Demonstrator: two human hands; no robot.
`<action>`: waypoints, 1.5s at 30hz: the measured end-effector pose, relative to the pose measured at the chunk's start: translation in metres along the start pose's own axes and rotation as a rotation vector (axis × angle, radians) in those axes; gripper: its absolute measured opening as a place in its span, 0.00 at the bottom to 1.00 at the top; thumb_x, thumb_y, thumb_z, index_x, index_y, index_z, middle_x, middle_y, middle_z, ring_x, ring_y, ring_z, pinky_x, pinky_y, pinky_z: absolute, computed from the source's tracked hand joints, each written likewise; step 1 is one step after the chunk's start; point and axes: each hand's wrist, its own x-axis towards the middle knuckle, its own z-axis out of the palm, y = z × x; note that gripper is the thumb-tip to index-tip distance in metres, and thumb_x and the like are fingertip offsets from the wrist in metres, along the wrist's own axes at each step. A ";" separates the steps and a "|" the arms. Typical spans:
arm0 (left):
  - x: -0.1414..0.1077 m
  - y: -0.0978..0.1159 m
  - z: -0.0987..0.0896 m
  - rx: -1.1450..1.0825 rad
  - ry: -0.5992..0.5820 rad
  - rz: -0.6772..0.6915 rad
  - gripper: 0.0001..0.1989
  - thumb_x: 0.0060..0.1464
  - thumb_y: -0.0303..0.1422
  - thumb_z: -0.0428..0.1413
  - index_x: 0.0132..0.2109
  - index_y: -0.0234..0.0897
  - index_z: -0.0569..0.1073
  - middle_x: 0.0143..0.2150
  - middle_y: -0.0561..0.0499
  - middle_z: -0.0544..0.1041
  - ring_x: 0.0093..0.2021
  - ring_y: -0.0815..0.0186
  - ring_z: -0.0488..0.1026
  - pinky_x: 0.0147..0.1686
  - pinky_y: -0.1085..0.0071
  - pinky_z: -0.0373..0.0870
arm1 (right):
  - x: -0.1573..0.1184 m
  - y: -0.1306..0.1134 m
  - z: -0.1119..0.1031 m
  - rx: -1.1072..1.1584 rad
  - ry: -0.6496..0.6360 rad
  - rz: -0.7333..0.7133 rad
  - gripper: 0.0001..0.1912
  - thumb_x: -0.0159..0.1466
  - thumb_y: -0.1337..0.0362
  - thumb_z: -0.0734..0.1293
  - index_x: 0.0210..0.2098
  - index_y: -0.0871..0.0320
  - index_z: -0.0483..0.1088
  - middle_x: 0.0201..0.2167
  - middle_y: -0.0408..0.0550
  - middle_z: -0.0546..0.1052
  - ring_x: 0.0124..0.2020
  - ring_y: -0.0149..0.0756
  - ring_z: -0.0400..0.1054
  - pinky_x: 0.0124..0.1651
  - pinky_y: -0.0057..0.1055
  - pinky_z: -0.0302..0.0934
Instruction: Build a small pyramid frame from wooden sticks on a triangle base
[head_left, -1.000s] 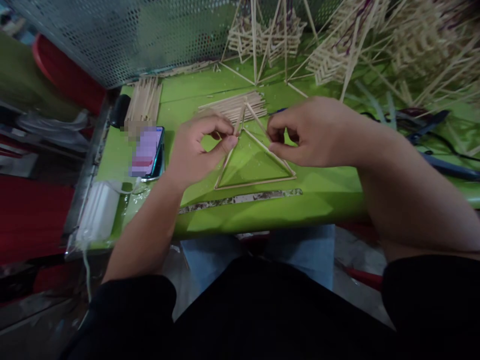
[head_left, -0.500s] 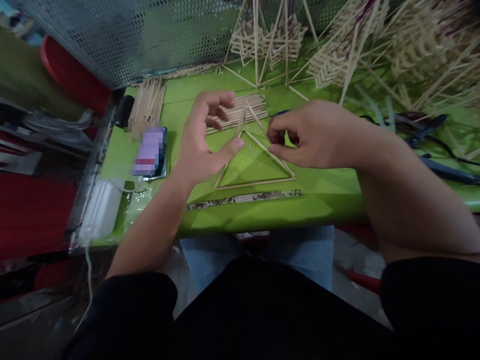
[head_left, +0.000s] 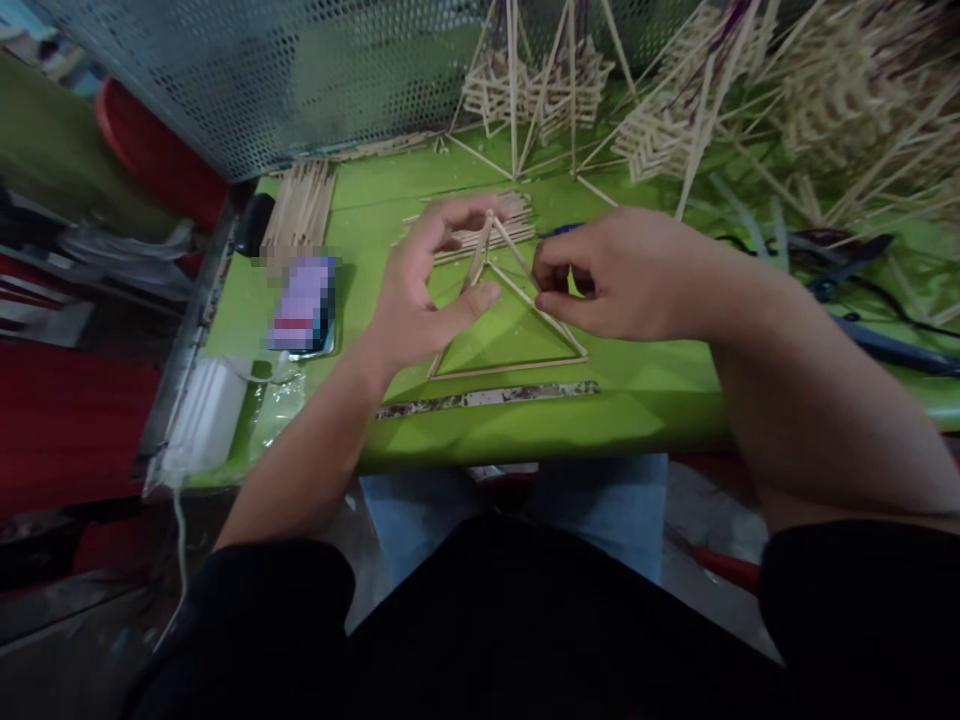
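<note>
A frame of thin wooden sticks [head_left: 517, 368] stands on the green table, its base a triangle and its peak near my left fingertips. My left hand [head_left: 427, 290] curves round the frame's left side with thumb and fingers apart; whether a fingertip touches the peak is hard to tell. At the right side, my right hand [head_left: 607, 272] has thumb and index finger pinched at the slanting stick, and the fingertips partly hide what is between them. Loose sticks [head_left: 514, 212] lie in a pile behind the frame.
A patterned strip [head_left: 487, 397] lies near the table's front edge. Left are a phone [head_left: 301, 305], a white box [head_left: 206, 410] and a stick bundle [head_left: 301, 205]. Finished-looking stick structures [head_left: 664, 125] fill the back right, with dark-handled tools [head_left: 892, 340] before them.
My left hand has shifted slightly right, its fingers reaching closer to the frame's peak. My right hand keeps its pinch at nearly the same spot.
</note>
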 end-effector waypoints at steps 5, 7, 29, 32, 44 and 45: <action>-0.001 -0.004 0.002 0.000 0.001 -0.045 0.30 0.72 0.63 0.61 0.73 0.62 0.72 0.71 0.48 0.81 0.73 0.47 0.80 0.68 0.42 0.81 | 0.000 0.001 -0.002 0.019 -0.036 -0.020 0.09 0.71 0.55 0.71 0.37 0.51 0.78 0.29 0.46 0.79 0.34 0.42 0.70 0.42 0.39 0.53; -0.002 -0.005 0.002 0.005 0.004 -0.044 0.29 0.72 0.61 0.62 0.73 0.62 0.72 0.71 0.47 0.81 0.73 0.46 0.80 0.68 0.41 0.82 | 0.000 0.000 -0.003 0.030 -0.048 -0.022 0.09 0.71 0.56 0.71 0.36 0.52 0.76 0.30 0.46 0.79 0.33 0.41 0.69 0.42 0.39 0.52; -0.009 -0.011 0.004 0.052 0.103 0.002 0.24 0.73 0.61 0.61 0.65 0.56 0.77 0.69 0.45 0.81 0.68 0.48 0.81 0.58 0.49 0.85 | 0.000 0.003 -0.003 0.086 -0.064 -0.049 0.12 0.74 0.51 0.70 0.38 0.50 0.79 0.29 0.47 0.79 0.33 0.43 0.69 0.41 0.40 0.57; -0.009 -0.010 0.003 0.046 0.094 -0.010 0.24 0.72 0.61 0.62 0.65 0.57 0.77 0.69 0.46 0.81 0.69 0.47 0.81 0.60 0.47 0.85 | -0.001 0.003 -0.003 0.091 -0.072 -0.042 0.13 0.75 0.49 0.70 0.39 0.50 0.79 0.28 0.47 0.79 0.32 0.43 0.68 0.40 0.40 0.57; -0.005 -0.006 0.004 0.059 0.054 -0.049 0.25 0.71 0.61 0.63 0.65 0.58 0.79 0.68 0.45 0.83 0.72 0.44 0.80 0.64 0.42 0.84 | -0.001 0.005 -0.002 0.091 -0.068 -0.039 0.09 0.72 0.53 0.72 0.39 0.49 0.79 0.30 0.47 0.80 0.33 0.44 0.70 0.41 0.41 0.59; -0.006 -0.005 0.004 0.076 0.050 -0.057 0.24 0.71 0.61 0.63 0.65 0.57 0.79 0.68 0.45 0.83 0.72 0.44 0.80 0.64 0.42 0.84 | -0.001 0.005 -0.002 0.092 -0.069 -0.041 0.09 0.72 0.53 0.73 0.39 0.49 0.79 0.30 0.47 0.80 0.33 0.44 0.70 0.41 0.41 0.59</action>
